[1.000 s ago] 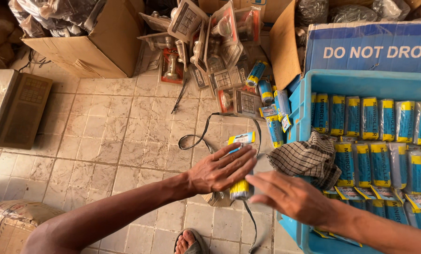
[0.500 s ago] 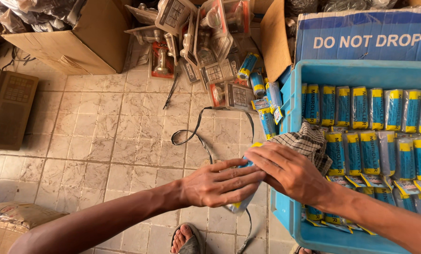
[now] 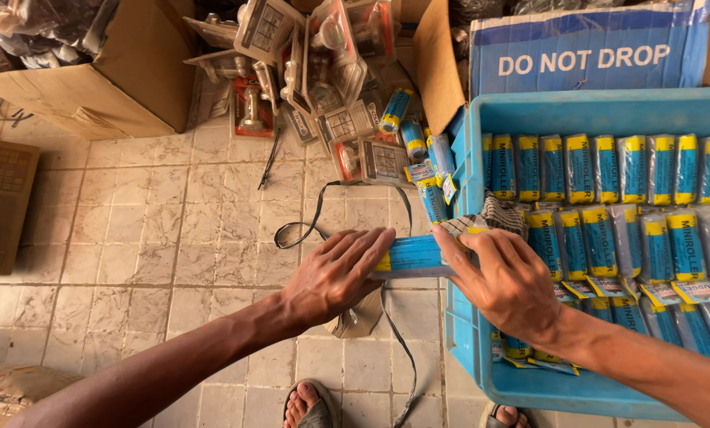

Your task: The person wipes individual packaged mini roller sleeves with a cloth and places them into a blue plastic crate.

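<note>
Both of my hands hold one blue and yellow wrapped packet flat between them, over the left edge of a blue plastic crate. My left hand grips its left end with the fingers laid along it. My right hand grips its right end from above. Rows of the same blue and yellow packets fill the crate. A checked cloth lies on the crate's rim just beyond my right hand.
Loose packets and clear blister packs are piled on the tiled floor beyond my hands. Cardboard boxes stand at the back left, a blue printed sack behind the crate. A black strap loops across the floor. My sandalled foot shows below.
My hands have turned the packet from upright to lying level between them, and have moved right, up to the crate's edge. My right hand has closed over the packet's right end.
</note>
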